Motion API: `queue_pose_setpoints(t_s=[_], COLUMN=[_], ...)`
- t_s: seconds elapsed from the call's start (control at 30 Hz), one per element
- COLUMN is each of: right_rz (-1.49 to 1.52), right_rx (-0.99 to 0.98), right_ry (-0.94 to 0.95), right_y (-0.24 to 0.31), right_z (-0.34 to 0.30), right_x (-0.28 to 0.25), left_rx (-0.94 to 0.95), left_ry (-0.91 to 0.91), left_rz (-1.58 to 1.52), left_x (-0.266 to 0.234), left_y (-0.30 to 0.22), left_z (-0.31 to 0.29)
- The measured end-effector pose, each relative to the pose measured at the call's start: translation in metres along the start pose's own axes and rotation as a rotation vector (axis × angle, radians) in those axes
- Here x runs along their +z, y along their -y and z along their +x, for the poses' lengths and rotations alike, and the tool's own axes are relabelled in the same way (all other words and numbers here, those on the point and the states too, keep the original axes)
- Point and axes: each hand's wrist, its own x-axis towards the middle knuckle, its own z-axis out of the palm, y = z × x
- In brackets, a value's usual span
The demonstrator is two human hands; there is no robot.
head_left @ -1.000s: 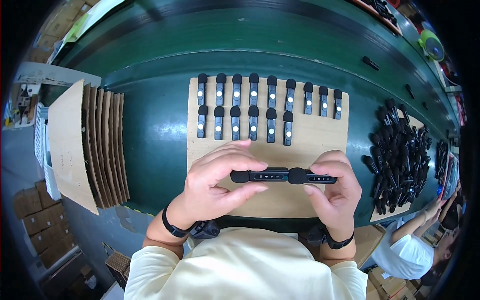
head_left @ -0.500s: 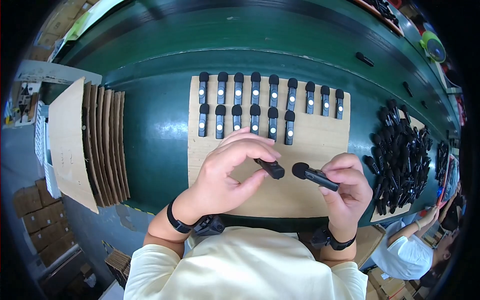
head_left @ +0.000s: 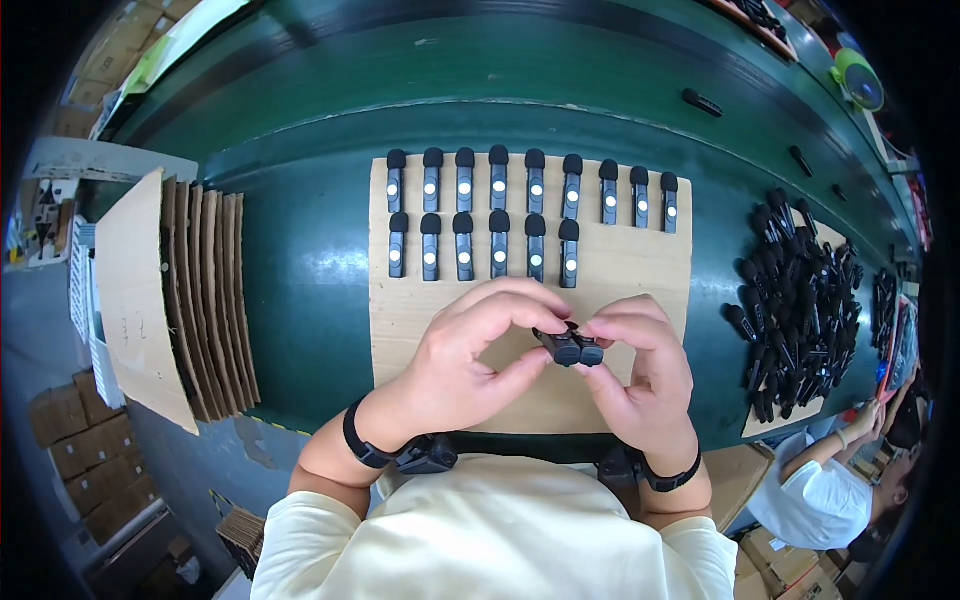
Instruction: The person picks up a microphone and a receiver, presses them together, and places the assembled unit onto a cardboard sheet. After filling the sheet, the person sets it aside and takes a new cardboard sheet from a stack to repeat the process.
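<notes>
The person's hands meet over the lower half of a tan cardboard sheet (head_left: 635,275) on the green surface (head_left: 310,320), both forearms rising from the lower edge and angling inward. The left hand (head_left: 450,355) reaches in from the left, its index finger arched over the top and its thumb underneath, leaving a rounded gap, and is closed on a left black microphone (head_left: 563,350). The right hand (head_left: 648,370) mirrors it more upright, thumb and index finger pinching a right black microphone (head_left: 591,353). The two held microphones sit side by side between the fingertips, their blunt ends turned toward the person. Beyond the knuckles lie an upper row of nine microphones (head_left: 498,185) and a lower row of six (head_left: 499,245), while a heap of microphones (head_left: 800,310) spreads to the right
</notes>
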Motion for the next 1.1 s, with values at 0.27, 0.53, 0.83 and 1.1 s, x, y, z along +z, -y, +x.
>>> queue_pose_setpoints(t_s=[0.27, 0.53, 0.83, 1.1], right_rz=[-0.078, -0.489, -0.714, -0.747], right_rx=[0.048, -0.068, -0.171, -0.143], right_ry=[0.051, 0.077, 0.208, 0.301], right_y=[-0.007, -0.033, -0.047, -0.055], right_z=[-0.004, 0.007, -0.007, -0.007], right_x=[-0.024, -0.064, -0.066, -0.066], left_rx=[0.118, 0.255, 0.415, 0.372], left_ry=[-0.032, -0.013, 0.159, 0.200], left_rz=[0.185, 0.498, 0.874, 0.901], left_x=[0.018, 0.038, 0.068, 0.072], left_y=[0.007, 0.015, 0.028, 0.035], left_z=[0.012, 0.030, 0.027, 0.030])
